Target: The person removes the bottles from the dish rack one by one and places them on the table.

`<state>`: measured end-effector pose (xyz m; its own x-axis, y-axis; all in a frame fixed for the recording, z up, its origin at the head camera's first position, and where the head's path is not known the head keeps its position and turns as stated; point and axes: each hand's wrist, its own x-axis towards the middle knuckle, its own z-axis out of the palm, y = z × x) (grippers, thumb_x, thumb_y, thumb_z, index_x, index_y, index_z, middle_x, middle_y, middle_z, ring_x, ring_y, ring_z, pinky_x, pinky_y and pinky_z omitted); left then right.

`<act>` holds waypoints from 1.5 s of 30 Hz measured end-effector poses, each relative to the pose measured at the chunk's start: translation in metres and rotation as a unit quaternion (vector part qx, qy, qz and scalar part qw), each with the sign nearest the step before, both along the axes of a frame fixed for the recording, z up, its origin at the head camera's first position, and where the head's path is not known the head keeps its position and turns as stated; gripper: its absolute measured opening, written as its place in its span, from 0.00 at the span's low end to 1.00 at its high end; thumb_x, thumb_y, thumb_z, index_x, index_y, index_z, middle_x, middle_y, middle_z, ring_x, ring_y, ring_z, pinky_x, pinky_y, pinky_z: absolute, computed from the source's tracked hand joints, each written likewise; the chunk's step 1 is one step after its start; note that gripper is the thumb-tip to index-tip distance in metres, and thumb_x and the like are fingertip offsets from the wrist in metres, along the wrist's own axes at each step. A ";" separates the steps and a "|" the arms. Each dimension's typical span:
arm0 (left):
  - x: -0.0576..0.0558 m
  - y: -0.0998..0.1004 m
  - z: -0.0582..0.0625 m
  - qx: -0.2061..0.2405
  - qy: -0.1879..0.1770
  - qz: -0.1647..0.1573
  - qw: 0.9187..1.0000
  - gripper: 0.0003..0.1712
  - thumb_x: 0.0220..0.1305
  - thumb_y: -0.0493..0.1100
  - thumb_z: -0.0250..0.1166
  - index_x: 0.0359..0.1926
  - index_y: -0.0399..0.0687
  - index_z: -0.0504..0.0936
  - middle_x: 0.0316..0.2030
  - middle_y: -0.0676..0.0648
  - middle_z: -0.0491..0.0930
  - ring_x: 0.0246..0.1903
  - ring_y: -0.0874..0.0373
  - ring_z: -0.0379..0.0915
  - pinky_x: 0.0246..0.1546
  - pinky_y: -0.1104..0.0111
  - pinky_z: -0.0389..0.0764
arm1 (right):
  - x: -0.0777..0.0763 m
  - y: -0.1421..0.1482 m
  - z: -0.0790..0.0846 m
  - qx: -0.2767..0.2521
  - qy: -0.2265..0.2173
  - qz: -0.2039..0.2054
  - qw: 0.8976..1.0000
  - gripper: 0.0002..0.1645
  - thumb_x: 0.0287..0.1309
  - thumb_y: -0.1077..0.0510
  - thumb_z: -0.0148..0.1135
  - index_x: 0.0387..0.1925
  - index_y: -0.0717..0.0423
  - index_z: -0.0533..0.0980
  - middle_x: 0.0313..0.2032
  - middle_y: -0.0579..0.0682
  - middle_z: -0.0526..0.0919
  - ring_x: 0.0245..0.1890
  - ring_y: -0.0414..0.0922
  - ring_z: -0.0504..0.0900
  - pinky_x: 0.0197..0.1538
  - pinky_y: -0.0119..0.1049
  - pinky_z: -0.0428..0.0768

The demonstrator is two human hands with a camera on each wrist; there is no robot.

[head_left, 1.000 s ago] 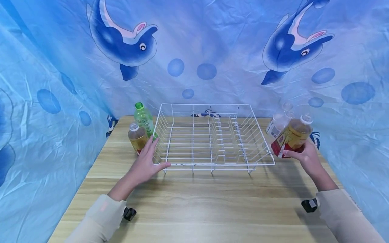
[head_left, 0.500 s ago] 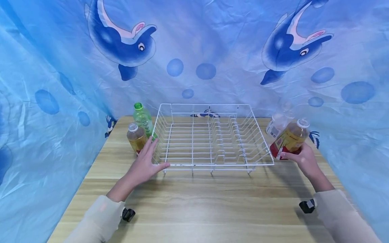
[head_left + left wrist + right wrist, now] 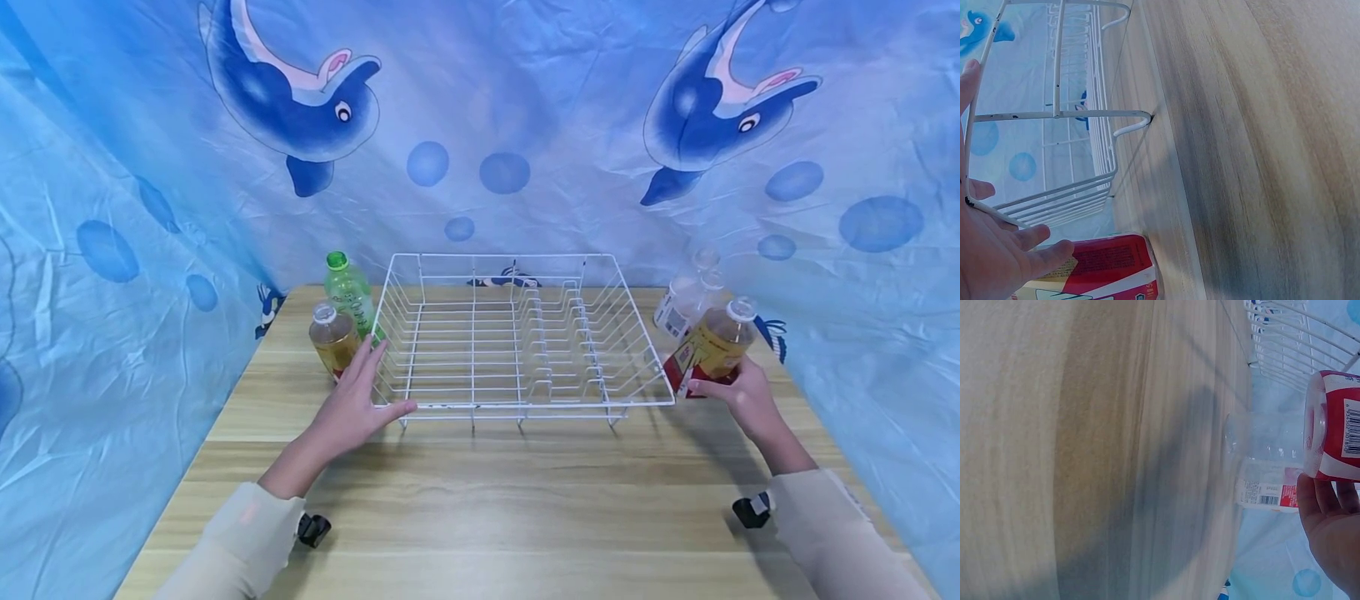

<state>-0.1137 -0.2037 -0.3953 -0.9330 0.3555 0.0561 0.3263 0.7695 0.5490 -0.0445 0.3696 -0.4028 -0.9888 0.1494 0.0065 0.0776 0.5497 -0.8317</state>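
Observation:
A white wire dish rack (image 3: 472, 333) stands on the wooden table. My left hand (image 3: 348, 417) rests at its front left corner, fingers spread along the side and thumb on the front rim. Just beyond those fingers are a plastic bottle with a yellow and red label (image 3: 334, 337) and a green plastic bottle (image 3: 349, 292). To the right of the rack, my right hand (image 3: 750, 400) grips another plastic bottle with a yellow and red label (image 3: 712, 346), tilted. Its red base (image 3: 1335, 425) is raised off the table in the right wrist view.
Clear plastic bottles (image 3: 686, 300) stand behind the held one, partly hidden by it; a clear bottle with a white and red label (image 3: 1266, 487) shows in the right wrist view. A blue dolphin-print sheet (image 3: 465, 125) hangs behind and beside the wooden table (image 3: 480, 517).
My right hand has brought its bottle slightly down and to the left, closer to the rack's right front corner. My left hand keeps its place on the rack.

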 end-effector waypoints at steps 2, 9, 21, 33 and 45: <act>-0.001 0.000 0.000 0.000 0.001 -0.001 1.000 0.67 0.56 0.75 0.65 0.82 0.56 0.38 0.80 0.40 0.32 0.76 0.32 0.37 0.65 0.30 0.53 | 0.000 0.001 -0.001 -0.001 -0.002 -0.002 1.000 0.51 0.66 0.50 0.66 0.76 0.65 0.48 0.70 0.70 0.61 0.66 0.69 0.63 0.61 0.60 0.72; -0.002 0.000 0.001 0.002 0.002 0.000 1.000 0.66 0.57 0.74 0.66 0.82 0.56 0.38 0.80 0.40 0.32 0.76 0.32 0.37 0.66 0.30 0.53 | -0.002 0.001 -0.004 0.003 -0.009 -0.010 1.000 0.51 0.65 0.49 0.67 0.76 0.66 0.50 0.70 0.71 0.62 0.66 0.68 0.64 0.62 0.65 0.70; -0.001 0.001 0.003 0.002 -0.005 0.001 1.000 0.65 0.58 0.71 0.68 0.82 0.55 0.39 0.80 0.38 0.33 0.75 0.32 0.37 0.65 0.29 0.52 | -0.003 0.000 -0.015 -0.002 -0.016 -0.007 1.000 0.52 0.63 0.52 0.69 0.76 0.67 0.50 0.70 0.73 0.61 0.66 0.70 0.63 0.62 0.70 0.66; -0.002 0.001 0.000 -0.003 -0.003 0.000 1.000 0.66 0.57 0.72 0.67 0.82 0.56 0.38 0.80 0.38 0.33 0.75 0.31 0.38 0.65 0.29 0.52 | -0.002 0.003 -0.028 -0.017 -0.033 0.000 0.999 0.53 0.61 0.55 0.69 0.76 0.67 0.48 0.71 0.73 0.58 0.68 0.71 0.61 0.64 0.72 0.64; -0.003 0.000 0.001 -0.004 -0.006 -0.002 1.000 0.65 0.58 0.70 0.69 0.82 0.56 0.39 0.80 0.41 0.31 0.76 0.32 0.37 0.64 0.28 0.52 | 0.000 0.002 -0.036 -0.022 -0.037 0.001 0.999 0.53 0.61 0.56 0.70 0.76 0.67 0.49 0.71 0.73 0.58 0.68 0.72 0.59 0.64 0.73 0.61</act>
